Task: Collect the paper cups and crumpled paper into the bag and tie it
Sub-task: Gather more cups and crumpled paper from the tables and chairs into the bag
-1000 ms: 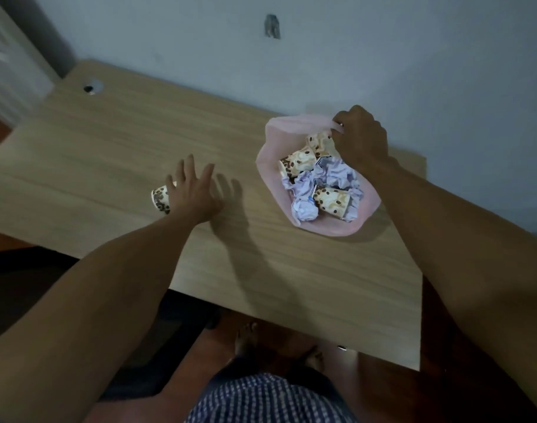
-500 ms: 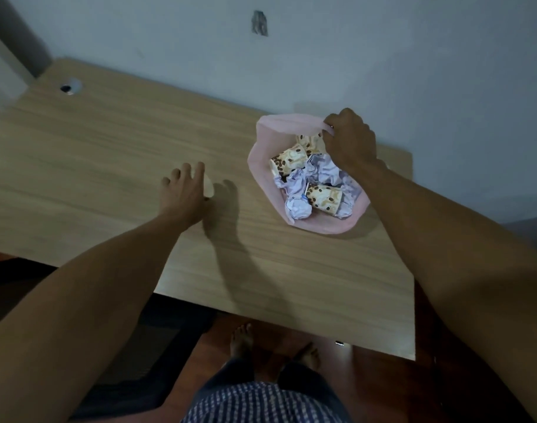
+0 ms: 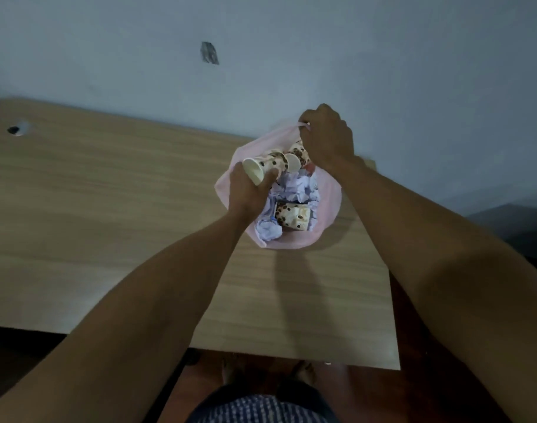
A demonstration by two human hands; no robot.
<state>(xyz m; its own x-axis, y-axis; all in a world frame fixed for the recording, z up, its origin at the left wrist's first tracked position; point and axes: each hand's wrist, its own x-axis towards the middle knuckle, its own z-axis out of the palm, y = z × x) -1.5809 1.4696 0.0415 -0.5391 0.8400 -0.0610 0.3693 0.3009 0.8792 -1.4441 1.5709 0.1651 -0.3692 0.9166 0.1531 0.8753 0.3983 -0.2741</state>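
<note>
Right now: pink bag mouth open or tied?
Open. The right hand holds the pink bag by a handle; cups and crumpled paper show inside, untied.

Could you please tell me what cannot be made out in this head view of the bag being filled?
- Bottom of the pink bag: buried under crumpled paper and cups.
- Bag handle: mostly inside the right hand.
- Left hand fingertips: behind the paper cup.
- Dark wall mark: too blurred to identify.
- Table: left part cut off.
</note>
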